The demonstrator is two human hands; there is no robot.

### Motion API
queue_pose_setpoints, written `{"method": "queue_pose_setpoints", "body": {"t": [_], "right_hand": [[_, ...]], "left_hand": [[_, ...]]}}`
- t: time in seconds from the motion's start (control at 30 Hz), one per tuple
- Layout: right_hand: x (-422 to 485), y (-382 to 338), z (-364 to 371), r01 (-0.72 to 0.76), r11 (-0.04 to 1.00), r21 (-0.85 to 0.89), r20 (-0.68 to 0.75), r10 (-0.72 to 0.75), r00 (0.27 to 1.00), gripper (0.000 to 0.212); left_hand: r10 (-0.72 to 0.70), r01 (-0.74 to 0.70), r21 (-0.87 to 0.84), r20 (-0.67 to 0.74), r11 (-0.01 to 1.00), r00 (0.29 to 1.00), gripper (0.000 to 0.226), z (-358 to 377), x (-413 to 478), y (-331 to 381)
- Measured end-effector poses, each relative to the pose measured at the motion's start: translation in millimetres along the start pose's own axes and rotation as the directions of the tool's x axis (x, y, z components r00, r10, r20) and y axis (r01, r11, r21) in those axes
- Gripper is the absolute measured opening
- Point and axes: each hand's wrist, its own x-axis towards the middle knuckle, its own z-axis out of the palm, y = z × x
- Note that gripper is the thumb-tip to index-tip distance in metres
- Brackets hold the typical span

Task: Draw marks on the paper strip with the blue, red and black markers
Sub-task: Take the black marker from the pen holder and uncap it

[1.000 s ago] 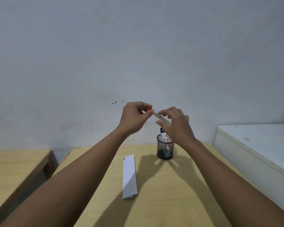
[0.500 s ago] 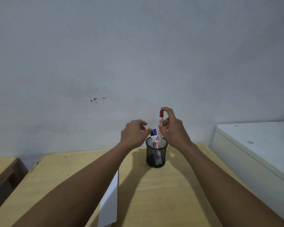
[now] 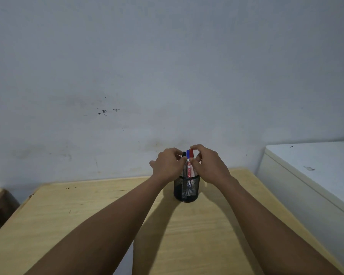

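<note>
Plain wooden desk (image 3: pixel 87 225): our right hand (image 3: pixel 209 165) pinches the red-capped marker (image 3: pixel 191 153) in the black mesh cup (image 3: pixel 186 188) at 12 o'clock, probably parking it; left hand (image 3: pixel 168 165) curled beside, grip unclear.

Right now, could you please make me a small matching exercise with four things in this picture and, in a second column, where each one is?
Things:
1. red marker
2. black marker
3. mesh cup
4. white cabinet

Places:
A. stands on the wooden table
B. at the far right, beside the table
C. in the cup, its cap at the right hand
D. in the cup, its cap at the left hand

Pairs: 1-C, 2-D, 3-A, 4-B
</note>
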Motion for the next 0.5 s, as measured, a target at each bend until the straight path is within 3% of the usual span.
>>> {"method": "queue_pose_setpoints", "body": {"t": [0.37, 0.5], "right_hand": [[1.1, 5.9, 2.5, -0.041, 0.996, -0.082, -0.028, 0.039, 0.999, 0.045], [-7.5, -8.1, -5.8, -0.006, 1.0, -0.001, -0.197, 0.005, 0.98, 0.042]], "left_hand": [[-0.108, 0.105, -0.163, -0.014, 0.981, 0.994, 0.025, 5.2, 6.2, 6.5], [-0.057, 0.03, -0.216, -0.119, 0.976, 0.991, 0.017, -17.5, -4.3, 13.7]]}}
